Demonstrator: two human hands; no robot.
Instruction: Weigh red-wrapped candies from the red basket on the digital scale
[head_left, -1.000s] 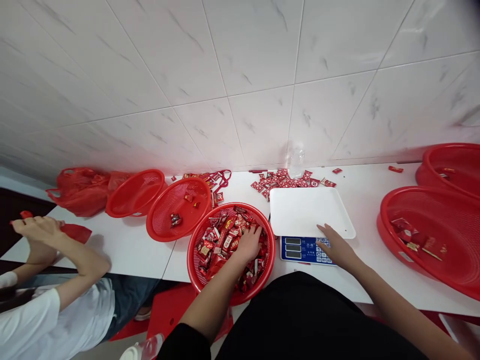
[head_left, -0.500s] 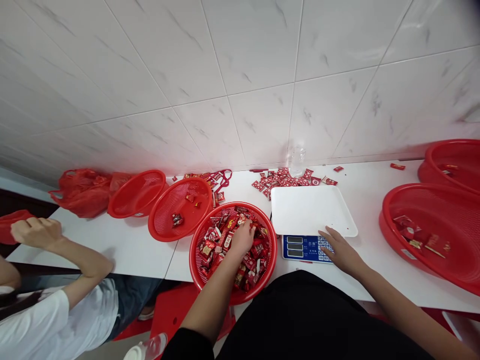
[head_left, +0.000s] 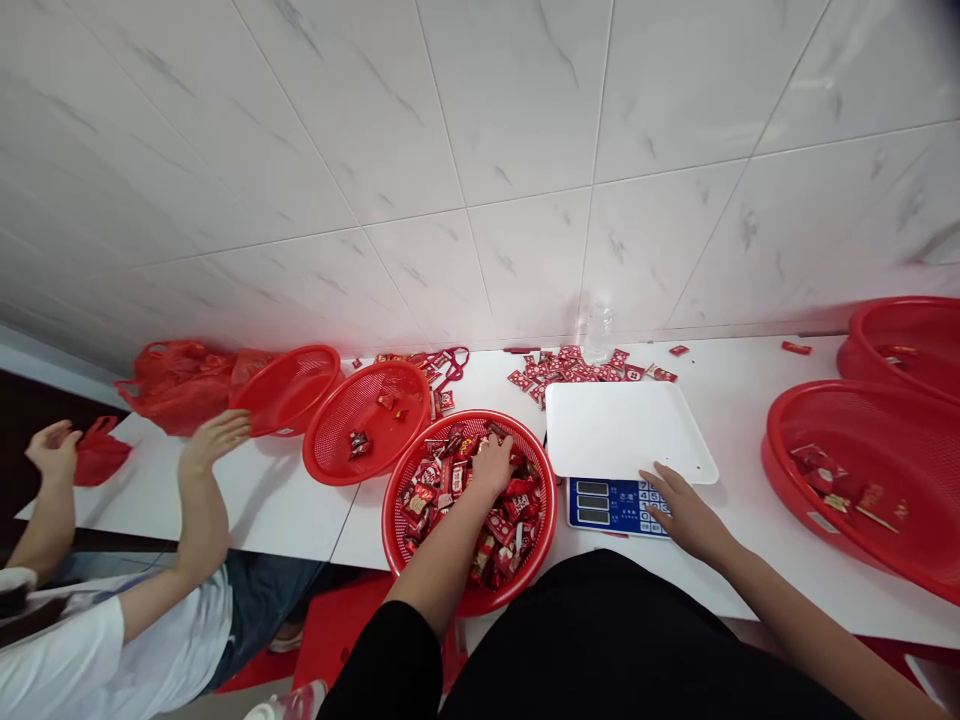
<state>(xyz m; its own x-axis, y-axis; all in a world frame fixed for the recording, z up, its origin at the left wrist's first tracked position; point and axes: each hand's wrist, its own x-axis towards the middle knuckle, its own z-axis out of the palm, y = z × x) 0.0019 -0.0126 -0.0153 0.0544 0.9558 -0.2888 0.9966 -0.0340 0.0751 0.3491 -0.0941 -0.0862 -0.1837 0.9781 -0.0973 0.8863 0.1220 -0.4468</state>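
Note:
My left hand (head_left: 493, 464) reaches into a round red basket (head_left: 391, 530) heaped with red wrapped candies (head_left: 457, 480). Its fingers are bent down among the wrappers, and their tips are partly hidden, so what they hold cannot be made out. Over the right part of the blue keypad of a scale (head_left: 622, 503), my right hand (head_left: 686, 510) lies with fingers apart and nothing in it, fingertips at the edge of the white tray (head_left: 630, 430). The tray bears only a few tiny specks.
Small red packets (head_left: 566, 365) lie behind the tray near a clear cup (head_left: 598, 335). Red baskets (head_left: 367, 425) stand left, and larger ones (head_left: 862, 470) right. At far left are red bags (head_left: 176, 385) and a co-worker's hands (head_left: 214, 440).
My left hand has shifted slightly within the candies, while my right hand stays at the scale. The co-worker's hands have moved apart, and a small red bag now stands on the table.

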